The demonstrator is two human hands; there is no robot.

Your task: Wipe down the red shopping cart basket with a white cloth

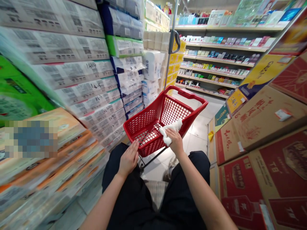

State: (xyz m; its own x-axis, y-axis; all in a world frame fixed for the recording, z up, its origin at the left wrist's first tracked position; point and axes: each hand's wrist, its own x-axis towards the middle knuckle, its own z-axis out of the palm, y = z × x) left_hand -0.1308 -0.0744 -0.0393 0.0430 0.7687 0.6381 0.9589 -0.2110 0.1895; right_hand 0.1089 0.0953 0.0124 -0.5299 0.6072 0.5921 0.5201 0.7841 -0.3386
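A red plastic shopping cart basket (150, 145) with perforated sides stands tilted in front of my knees, its handle at the far end. My left hand (129, 158) lies against the near left corner of the rim, fingers extended and holding nothing. On the right side of the basket, my right hand (174, 140) presses a crumpled white cloth (177, 125) over the rim. Part of the cloth hangs inside the basket. Through the holes, a metal frame shows under the basket.
Stacked wrapped paper packs (96, 83) rise on the left, with orange packs (79, 150) nearer. Cardboard cartons (254, 127) line the right side. Behind the cart are a glass door edge with a handle (177, 41) and shelves (216, 48) of small boxes.
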